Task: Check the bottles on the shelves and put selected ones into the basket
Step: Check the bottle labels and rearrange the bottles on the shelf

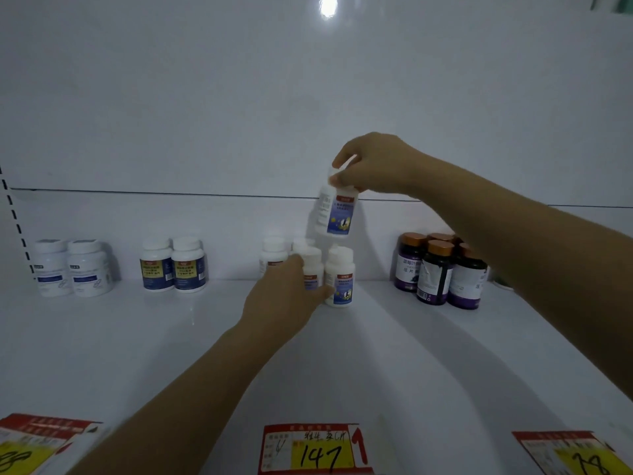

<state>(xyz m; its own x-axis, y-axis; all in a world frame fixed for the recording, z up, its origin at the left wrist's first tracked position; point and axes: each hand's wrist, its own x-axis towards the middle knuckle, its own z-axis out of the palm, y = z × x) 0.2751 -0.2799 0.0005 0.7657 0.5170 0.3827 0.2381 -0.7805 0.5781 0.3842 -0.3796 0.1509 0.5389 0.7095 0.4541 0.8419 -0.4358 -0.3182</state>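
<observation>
The fingertips (339,161) of your right hand (373,166) pinch the cap of a white plastic bottle with a blue label (335,214). It hangs slightly tilted in the air, clear of everything below. Your left hand (284,299) has its fingers and thumb curled round a second white bottle (312,265), which stands at the front of a cluster of matching white bottles (340,275) at 6 o'clock from the lifted one.

At 3 o'clock of the cluster, across a gap, dark purple bottles with copper caps (438,269) stand under your right forearm. At 9 o'clock, well apart, is a pair of white bottles with blue-and-yellow labels (173,265). The white shelf board (394,354) lies bare at 6 o'clock down to its front edge, where a red-and-yellow price tag (315,447) reads 147.

The lifted bottle's label has a red band on top and a dark figure on yellow; its text is too blurred to read.
</observation>
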